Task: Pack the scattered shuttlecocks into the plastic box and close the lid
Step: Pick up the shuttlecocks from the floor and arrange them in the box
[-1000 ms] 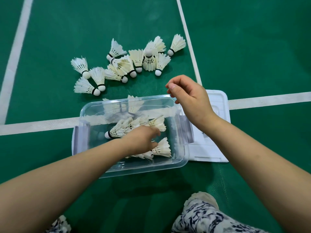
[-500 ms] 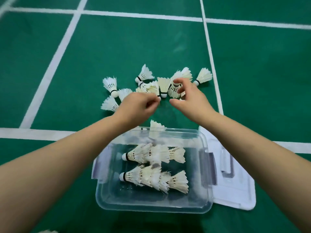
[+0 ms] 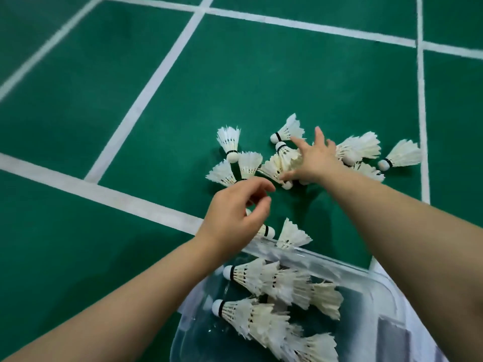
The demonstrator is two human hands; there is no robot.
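Both hands are out over the green court floor. The right hand is flat on the loose pile of shuttlecocks, its fingers spread wide and not gripping anything, thumb touching the feathers. The left hand hovers just short of the pile, fingers curled toward the thumb but with a gap between them, nothing pinched as far as I can see.

The loose ones point every which way. The far-left shuttlecock lies with its cork toward the camera and feathers away. The far-right shuttlecock lies crosswise, cork to the left.

The clear plastic box sits at the bottom right, open. Two nested rows of shuttlecocks lie inside it, long axis running left to right, corks on the left. One more shuttlecock leans just outside the far rim, feathers up.
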